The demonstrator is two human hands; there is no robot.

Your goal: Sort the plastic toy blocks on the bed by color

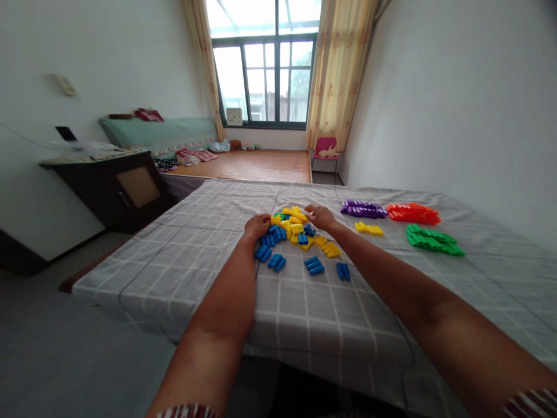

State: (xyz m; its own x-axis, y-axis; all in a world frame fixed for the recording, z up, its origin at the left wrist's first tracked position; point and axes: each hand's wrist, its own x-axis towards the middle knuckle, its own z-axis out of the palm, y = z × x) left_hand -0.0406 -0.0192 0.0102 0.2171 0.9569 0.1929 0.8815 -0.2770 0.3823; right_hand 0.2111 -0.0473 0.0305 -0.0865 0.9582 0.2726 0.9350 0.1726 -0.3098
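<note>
A mixed pile of yellow pieces (296, 228) and blue pieces (274, 235) lies on the checked cloth, with a little green at its back. My left hand (258, 224) rests at the pile's left edge, fingers curled; what they hold, if anything, is hidden. At the back right of the pile is my right hand (319, 217), its fingers bent beside the yellow pieces, their grip too small to tell. Small blue groups (314, 265) lie nearer the front edge. Rows of purple (364, 209), orange (413, 213), green (434, 240) and yellow pieces (369, 229) lie to the right.
The grey checked tablecloth (174, 255) covers the wide table. Beyond it stand a low bed platform (261, 165), a dark cabinet (126, 186) at the left and a pink chair (325, 148) holding a soft toy. A white wall runs along the right.
</note>
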